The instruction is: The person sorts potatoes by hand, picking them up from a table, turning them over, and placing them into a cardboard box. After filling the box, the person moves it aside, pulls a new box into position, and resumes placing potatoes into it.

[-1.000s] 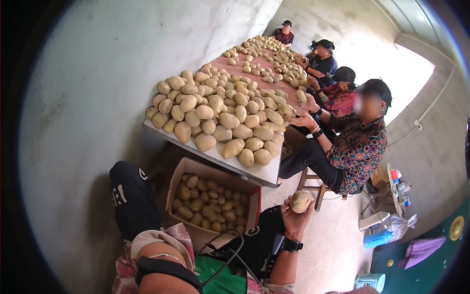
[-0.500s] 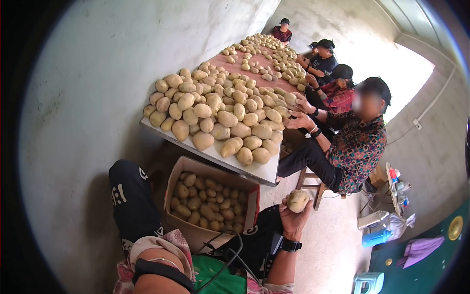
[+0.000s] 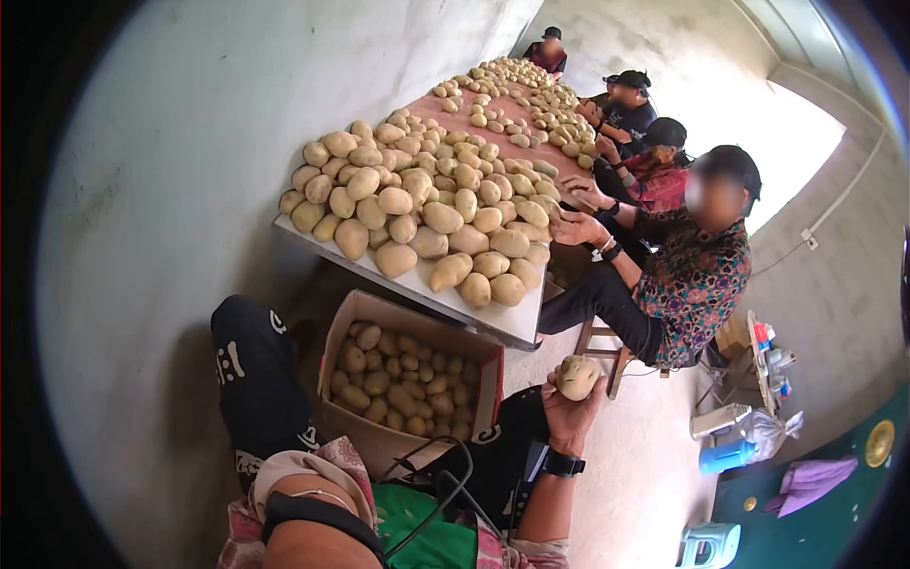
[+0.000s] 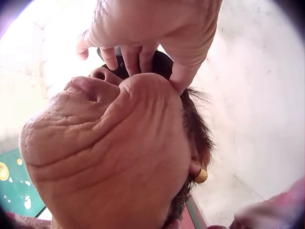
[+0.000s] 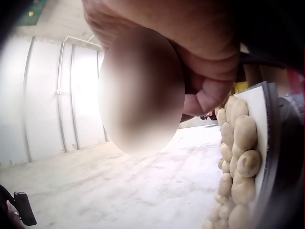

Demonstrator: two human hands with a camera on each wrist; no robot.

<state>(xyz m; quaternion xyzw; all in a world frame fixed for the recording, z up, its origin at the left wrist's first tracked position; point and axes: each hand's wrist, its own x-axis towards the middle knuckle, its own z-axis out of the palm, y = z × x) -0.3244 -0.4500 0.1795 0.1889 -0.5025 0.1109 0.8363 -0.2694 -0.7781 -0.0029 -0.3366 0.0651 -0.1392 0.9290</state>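
Observation:
My right hand [image 3: 572, 422] holds a single potato [image 3: 577, 377] with fingers and thumb curled around it, above my right thigh and beside the cardboard box [image 3: 492, 391]. In the right wrist view a blurred patch covers most of that potato. My left hand [image 4: 157, 24] is raised to my face, its fingers reaching past the chin toward the cheek and a black object behind them. No other thing shows in it. In the head view only my left forearm [image 3: 318, 545] appears. Several potatoes [image 3: 403, 384] lie inside the box, below the table's near edge.
A heap of potatoes [image 3: 445, 204] covers the near end of the long table [image 3: 398, 284]. Along its right side sit several people, the nearest in a patterned shirt [image 3: 697, 275]. A wall [image 3: 180, 218] stands close on my left; a light-blue stool [image 3: 709, 546] is at lower right.
The nearest person's hand, earlier raised with a potato, has come down to the heap's edge. My right hand still holds its potato, slightly higher in the head view; my left arm stays raised.

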